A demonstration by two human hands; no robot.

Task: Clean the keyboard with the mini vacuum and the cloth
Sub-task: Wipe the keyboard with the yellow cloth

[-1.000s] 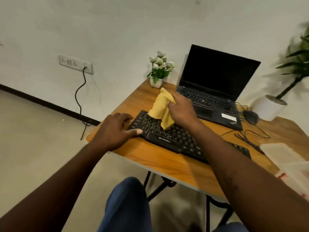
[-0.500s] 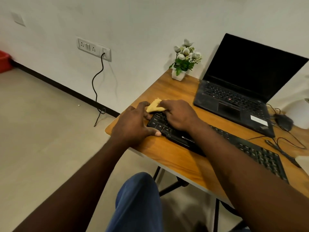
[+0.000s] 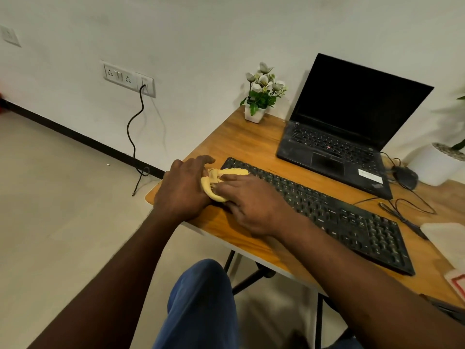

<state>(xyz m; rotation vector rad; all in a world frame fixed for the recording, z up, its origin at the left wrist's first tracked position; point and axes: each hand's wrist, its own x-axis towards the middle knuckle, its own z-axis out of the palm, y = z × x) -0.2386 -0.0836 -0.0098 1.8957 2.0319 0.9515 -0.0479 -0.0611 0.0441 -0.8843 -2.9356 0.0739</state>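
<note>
A black keyboard (image 3: 334,217) lies slanted across the wooden desk (image 3: 251,144). A bunched yellow cloth (image 3: 214,183) sits at the keyboard's left end, mostly covered by my hands. My right hand (image 3: 251,204) presses on the cloth over the left keys, fingers folded around it. My left hand (image 3: 182,188) rests on the desk's corner against the keyboard's left edge and touches the cloth with its fingers. No mini vacuum is in view.
An open black laptop (image 3: 347,137) stands behind the keyboard, a small flower pot (image 3: 255,114) to its left. A mouse (image 3: 405,176) and cables lie at the right, near a white planter (image 3: 437,167). A plastic box (image 3: 445,238) sits at the right edge.
My right hand has carried the cloth from the middle-left keys to the keyboard's left end and pressed it flat. My left hand has closed in against it. The camera has swung left.
</note>
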